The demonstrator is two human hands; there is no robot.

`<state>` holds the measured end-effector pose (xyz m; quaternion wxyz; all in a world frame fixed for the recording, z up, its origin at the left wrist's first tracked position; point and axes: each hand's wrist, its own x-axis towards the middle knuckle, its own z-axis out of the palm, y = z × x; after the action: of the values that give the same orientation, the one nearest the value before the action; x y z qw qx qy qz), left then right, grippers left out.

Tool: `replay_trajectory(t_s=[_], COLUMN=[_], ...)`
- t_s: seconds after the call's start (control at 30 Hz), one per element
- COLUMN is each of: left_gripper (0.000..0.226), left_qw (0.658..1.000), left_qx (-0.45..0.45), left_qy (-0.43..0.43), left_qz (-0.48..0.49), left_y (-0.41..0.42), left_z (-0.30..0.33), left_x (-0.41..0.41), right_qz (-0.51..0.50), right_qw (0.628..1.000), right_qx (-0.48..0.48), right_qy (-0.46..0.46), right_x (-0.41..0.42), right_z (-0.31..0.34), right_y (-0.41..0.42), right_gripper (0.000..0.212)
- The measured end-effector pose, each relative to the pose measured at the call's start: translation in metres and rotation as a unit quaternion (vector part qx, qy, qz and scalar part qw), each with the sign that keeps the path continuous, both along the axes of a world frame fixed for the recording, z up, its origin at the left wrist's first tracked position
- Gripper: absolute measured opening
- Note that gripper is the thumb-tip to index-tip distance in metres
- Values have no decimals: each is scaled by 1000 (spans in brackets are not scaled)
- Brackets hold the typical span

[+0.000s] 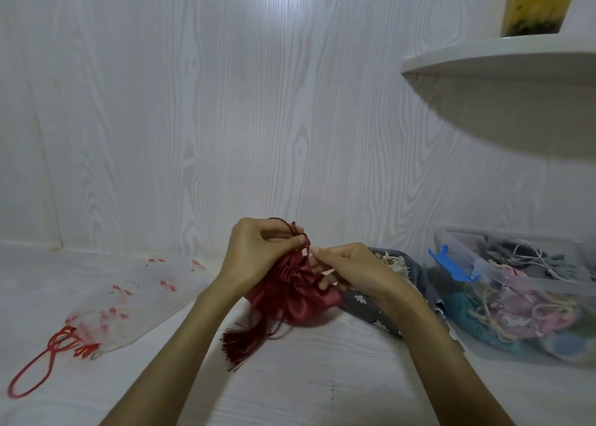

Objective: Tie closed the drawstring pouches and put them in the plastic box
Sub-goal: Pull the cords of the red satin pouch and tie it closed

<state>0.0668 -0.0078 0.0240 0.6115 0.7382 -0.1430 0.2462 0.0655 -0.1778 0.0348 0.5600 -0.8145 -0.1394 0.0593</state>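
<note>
Both our hands are busy at the neck of the red satin pouch (295, 299) in the head view, the only one we have. Our left hand (254, 254) pinches the dark red drawstring (298, 232) just above the gathered mouth, and our right hand (350, 269) pinches a strand of the same cord right beside it, the two hands almost touching. The pouch rests on the tabletop (306, 377) directly under the hands, its tassel (238, 341) trailing toward us below the left wrist.

We judge the tying of this pouch to be under way, the mouth already drawn in. Next we need to cross and cinch the cords, then carry the pouch right to the plastic box (516, 296), which sits beyond our right hand with its lid off.

A sheer white pouch (135, 296) lies well left of the left hand, untied as far as we can tell. A grey patterned pouch (377, 309) is mostly hidden under our right wrist. Whether a knot has formed we cannot tell; the fingers cover it. The box is cut off by the frame edge.
</note>
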Motion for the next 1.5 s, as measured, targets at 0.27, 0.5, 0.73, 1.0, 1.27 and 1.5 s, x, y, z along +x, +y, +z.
replay_trajectory(t_s=[0.27,0.5,0.73,1.0,1.27,1.5], left_gripper=[8,8,10,12,3,13], left_qw=[999,999,992,988,989,984], left_qx=[31,35,-14,-16,-71,-69], left_qy=[-31,-5,28,96,99,143], left_qz=[-31,-39,-118,-117,-83,-78], left_y=[-3,-4,-2,-3,-2,11], left_z=[0,-2,-3,-8,-1,0], left_x=[-3,-1,-2,2,0,3], right_qz=[116,96,53,-191,-314,-164], right_qw=[967,957,961,962,850,887], right_qx=[178,210,202,5,-224,-430], right_qy=[140,176,183,-195,-358,50], right_x=[9,7,10,13,10,17], right_z=[-9,-9,-11,-11,-10,-8], right_y=[-6,-7,-7,-4,-16,-67], right_gripper=[37,33,30,17,22,57])
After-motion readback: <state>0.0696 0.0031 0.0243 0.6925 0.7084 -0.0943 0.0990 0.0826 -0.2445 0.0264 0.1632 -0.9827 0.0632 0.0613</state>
